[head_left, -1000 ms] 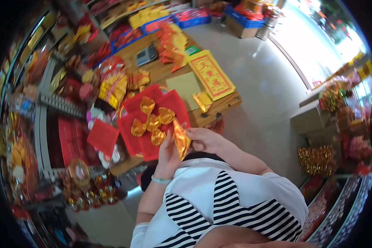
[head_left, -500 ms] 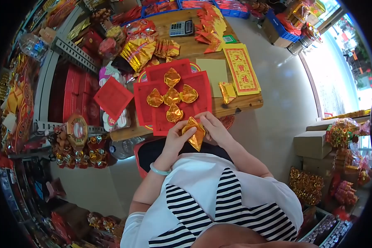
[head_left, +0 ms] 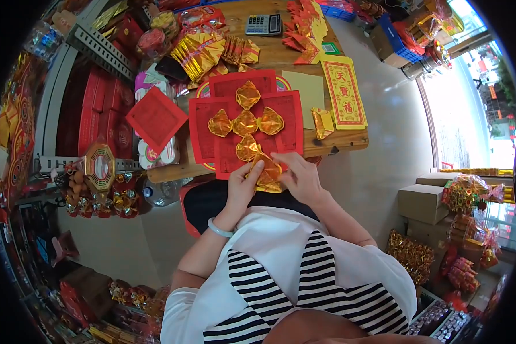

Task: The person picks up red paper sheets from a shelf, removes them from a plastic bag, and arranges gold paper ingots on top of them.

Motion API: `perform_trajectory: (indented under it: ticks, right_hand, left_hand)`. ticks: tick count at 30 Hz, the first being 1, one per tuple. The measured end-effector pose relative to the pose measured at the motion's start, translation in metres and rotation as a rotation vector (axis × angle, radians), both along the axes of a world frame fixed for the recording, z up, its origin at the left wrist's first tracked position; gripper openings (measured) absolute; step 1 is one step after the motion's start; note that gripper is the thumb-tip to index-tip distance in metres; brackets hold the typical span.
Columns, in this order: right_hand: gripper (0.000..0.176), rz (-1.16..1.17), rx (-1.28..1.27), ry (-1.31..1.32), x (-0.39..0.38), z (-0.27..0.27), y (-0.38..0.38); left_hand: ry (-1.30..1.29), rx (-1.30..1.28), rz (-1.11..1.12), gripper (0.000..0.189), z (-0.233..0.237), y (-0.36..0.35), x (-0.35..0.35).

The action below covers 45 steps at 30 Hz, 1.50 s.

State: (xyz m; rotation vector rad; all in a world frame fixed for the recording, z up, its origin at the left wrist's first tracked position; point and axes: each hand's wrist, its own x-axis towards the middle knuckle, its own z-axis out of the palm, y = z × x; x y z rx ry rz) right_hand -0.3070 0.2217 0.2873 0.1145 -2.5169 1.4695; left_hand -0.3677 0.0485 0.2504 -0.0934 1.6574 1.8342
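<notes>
Just in front of my shirt, at the table's near edge, a folded piece of gold foil paper is between my two hands. My left hand, with a pale bangle at the wrist, pinches its left side with the thumb on top. My right hand has its fingertips at the foil's right edge; the underside fingers are hidden. Beyond them, several folded gold foil pieces lie in a cross on overlapping red paper sheets. The foil's upper tip overlaps the nearest piece in view.
A wooden table holds a flat gold foil packet, yellow printed paper, a calculator and a separate red sheet. Packed shelves stand at left. Cardboard boxes stand at right.
The foil has turned from an upright diamond to a wider, folded shape. My right fingers have shifted along its right edge. The camera view has tilted slightly.
</notes>
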Motion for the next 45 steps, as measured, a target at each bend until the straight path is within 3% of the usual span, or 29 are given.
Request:
perform_trajectory:
  ticks: [2, 6, 11, 15, 21, 31, 37, 41, 45]
  right_hand:
    - [0.02, 0.035, -0.049, -0.053, 0.002, 0.001, -0.005]
    - [0.024, 0.167, 0.245, 0.254, -0.001, -0.02, -0.013]
    - [0.025, 0.26, 0.253, 0.16, -0.019, -0.024, 0.009]
    - [0.022, 0.001, 0.456, 0.13, -0.068, -0.015, 0.041]
    - [0.028, -0.133, 0.68, 0.148, -0.147, -0.08, 0.082]
    - [0.031, -0.031, 0.705, 0.1, -0.161, -0.114, 0.079]
    - [0.028, -0.064, 0.639, 0.077, -0.149, -0.102, 0.078]
    - [0.032, -0.221, 0.455, 0.083, -0.129, -0.09, 0.099]
    - [0.032, -0.545, 0.529, -0.166, -0.104, -0.125, 0.166]
  left_hand:
    - [-0.049, 0.004, 0.064, 0.025, -0.004, -0.003, -0.002]
    - [0.022, 0.117, 0.117, 0.026, -0.027, -0.005, -0.005]
    - [-0.017, 0.049, 0.185, 0.029, -0.006, -0.002, -0.011]
    - [0.025, 0.073, 0.235, 0.029, -0.003, -0.004, -0.019]
    - [0.055, 0.108, 0.138, 0.029, -0.014, -0.004, -0.02]
    - [0.046, 0.072, 0.131, 0.026, -0.017, -0.01, -0.032]
    - [-0.005, 0.062, 0.121, 0.025, -0.014, -0.002, -0.035]
    - [-0.01, 0.064, 0.131, 0.025, -0.012, -0.004, -0.034]
    - [-0.011, 0.038, 0.133, 0.025, -0.009, -0.009, -0.031]
